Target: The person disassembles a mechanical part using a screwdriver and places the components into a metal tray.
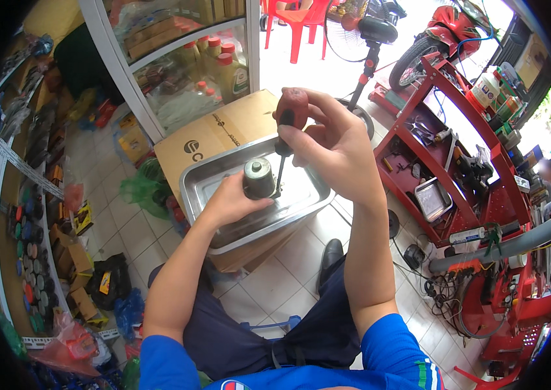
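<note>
My left hand [227,203] is wrapped round a small cylindrical metal motor [259,178], which has a round boss on its top end. Its base is partly hidden by my fingers. In my right hand [339,146] is a screwdriver [293,110] with a red and black handle, gripped from above by the fingers and thumb. The shaft points down along the motor's right side, and its tip meets the lower edge of the motor. Both hands are over a shallow rectangular metal tray [262,229]. The tray rests on a cardboard box [188,135].
A glass-fronted cabinet [111,65] with red-capped bottles stands behind the box. To the right are a red tool rack [412,110] full of tools and a fan [368,65]. Shelves of small parts [35,273] line the left. A green plastic bag [145,188] lies beside the box.
</note>
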The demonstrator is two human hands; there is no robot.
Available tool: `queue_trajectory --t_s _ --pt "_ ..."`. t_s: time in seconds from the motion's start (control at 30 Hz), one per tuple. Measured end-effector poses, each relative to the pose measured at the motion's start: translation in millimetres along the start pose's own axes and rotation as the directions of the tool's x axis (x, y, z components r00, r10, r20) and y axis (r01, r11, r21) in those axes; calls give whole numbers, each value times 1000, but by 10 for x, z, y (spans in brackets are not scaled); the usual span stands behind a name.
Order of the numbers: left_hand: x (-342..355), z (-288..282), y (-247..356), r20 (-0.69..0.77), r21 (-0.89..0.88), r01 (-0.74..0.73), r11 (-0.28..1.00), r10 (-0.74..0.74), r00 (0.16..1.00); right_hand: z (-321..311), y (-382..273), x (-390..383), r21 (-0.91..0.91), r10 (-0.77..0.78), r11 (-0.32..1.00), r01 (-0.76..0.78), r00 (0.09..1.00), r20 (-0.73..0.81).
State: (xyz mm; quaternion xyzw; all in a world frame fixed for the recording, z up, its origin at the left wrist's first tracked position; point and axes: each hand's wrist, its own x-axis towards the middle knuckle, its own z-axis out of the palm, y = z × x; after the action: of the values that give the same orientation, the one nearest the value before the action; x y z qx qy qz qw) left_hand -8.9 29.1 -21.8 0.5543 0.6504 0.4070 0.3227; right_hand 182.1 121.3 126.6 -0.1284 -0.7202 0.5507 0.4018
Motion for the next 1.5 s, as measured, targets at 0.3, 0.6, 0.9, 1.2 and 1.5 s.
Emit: queue_trajectory --t_s 0.3,0.6,0.9,1.2,1.5 --pt "18 27 -36 -3 24 -41 999 41 999 1 92 14 -76 -37 997 33 998 -51" --pt "-26 66 47 -111 48 -53 997 58 992 -44 53 -22 -151 -85 986 74 994 -70" --pt "-57 -173 62 -372 196 -124 973 191 908 -132 83 -111 -42 -132 991 128 984 -117" --pt "-107 -374 -111 -584 181 7 983 102 806 33 232 -506 -98 -88 991 90 996 24" --pt "-186 -392 -118 -582 495 28 869 307 753 -146 545 -731 -101 61 992 -70 994 -88"
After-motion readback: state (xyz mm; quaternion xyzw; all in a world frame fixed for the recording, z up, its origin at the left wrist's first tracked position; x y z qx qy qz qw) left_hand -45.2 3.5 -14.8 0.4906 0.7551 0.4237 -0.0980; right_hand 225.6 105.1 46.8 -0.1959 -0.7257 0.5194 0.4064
